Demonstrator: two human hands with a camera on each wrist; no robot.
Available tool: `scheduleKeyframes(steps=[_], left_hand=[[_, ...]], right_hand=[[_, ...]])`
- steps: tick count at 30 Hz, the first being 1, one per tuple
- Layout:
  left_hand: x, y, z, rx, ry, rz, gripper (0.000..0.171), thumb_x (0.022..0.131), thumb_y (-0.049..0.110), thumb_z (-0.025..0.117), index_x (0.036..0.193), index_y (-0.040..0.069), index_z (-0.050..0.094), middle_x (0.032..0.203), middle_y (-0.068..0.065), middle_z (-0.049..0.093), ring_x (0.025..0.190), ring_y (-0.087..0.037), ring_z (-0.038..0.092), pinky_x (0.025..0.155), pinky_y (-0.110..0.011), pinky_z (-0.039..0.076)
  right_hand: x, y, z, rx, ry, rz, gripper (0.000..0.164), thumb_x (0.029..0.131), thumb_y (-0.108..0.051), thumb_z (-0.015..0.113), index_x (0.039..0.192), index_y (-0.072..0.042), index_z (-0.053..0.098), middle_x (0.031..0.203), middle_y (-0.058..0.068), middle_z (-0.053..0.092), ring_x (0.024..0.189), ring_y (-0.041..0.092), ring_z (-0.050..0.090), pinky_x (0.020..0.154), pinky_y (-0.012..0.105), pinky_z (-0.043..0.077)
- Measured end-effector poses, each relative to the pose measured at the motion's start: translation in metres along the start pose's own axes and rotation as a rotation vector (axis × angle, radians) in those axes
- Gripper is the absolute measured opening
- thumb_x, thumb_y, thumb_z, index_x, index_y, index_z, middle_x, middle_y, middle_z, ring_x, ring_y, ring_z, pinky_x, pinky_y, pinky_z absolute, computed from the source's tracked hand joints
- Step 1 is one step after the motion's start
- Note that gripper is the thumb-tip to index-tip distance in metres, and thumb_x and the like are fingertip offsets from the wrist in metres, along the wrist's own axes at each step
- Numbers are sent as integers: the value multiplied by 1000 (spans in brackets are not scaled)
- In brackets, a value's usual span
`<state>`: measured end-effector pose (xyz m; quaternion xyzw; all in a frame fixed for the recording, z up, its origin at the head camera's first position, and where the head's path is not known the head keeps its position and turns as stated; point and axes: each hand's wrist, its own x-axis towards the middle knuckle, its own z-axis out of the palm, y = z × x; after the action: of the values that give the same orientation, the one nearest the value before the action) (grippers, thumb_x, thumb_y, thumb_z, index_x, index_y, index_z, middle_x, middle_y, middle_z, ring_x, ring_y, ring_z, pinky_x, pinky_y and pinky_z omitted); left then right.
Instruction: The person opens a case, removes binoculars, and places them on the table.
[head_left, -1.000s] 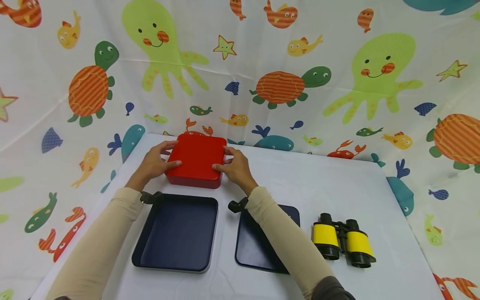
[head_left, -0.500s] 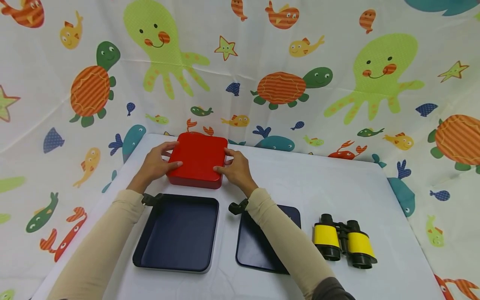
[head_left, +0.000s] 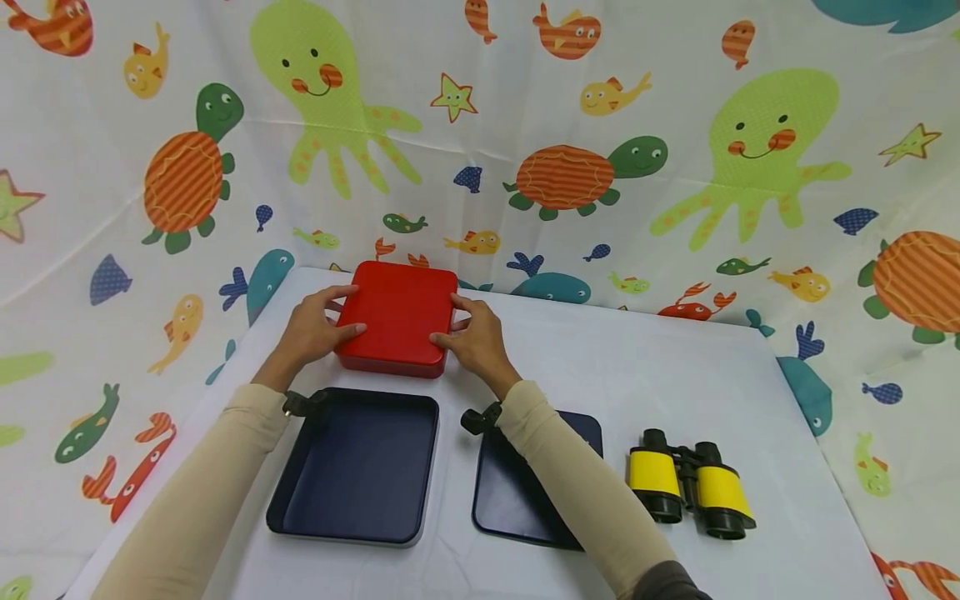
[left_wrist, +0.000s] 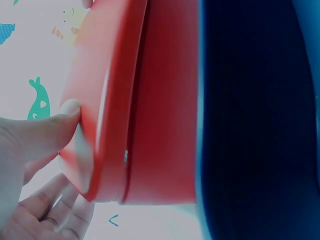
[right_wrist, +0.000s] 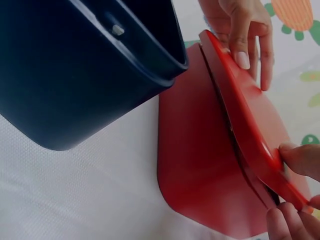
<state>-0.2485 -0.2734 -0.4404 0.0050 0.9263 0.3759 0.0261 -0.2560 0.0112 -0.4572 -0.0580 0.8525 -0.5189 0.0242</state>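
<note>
Plainly, printed cloth (head_left: 495,100) backs the white table (head_left: 637,375); both hands (head_left: 311,327) (head_left: 478,340) grip the red lid (head_left: 397,317).

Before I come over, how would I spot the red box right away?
On the white table, look toward the far left corner, near the sea-creature cloth. There the left hand and right hand hold the red box. Its colour sets it apart: the open box in front of it is dark blue.
</note>
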Motion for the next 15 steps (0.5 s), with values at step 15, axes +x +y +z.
scheduleKeyframes(steps=[15], left_hand=[[-8, 30, 12, 23, 45, 103, 77, 95, 22, 80, 162, 10, 44, 148, -28, 54, 125, -44, 56, 102, -59, 58]], right_hand=[[-16, -7, -36, 10, 45, 35, 83, 86, -21, 91, 159, -23, 52, 149, 3, 58, 112, 23, 68, 79, 32, 64]])
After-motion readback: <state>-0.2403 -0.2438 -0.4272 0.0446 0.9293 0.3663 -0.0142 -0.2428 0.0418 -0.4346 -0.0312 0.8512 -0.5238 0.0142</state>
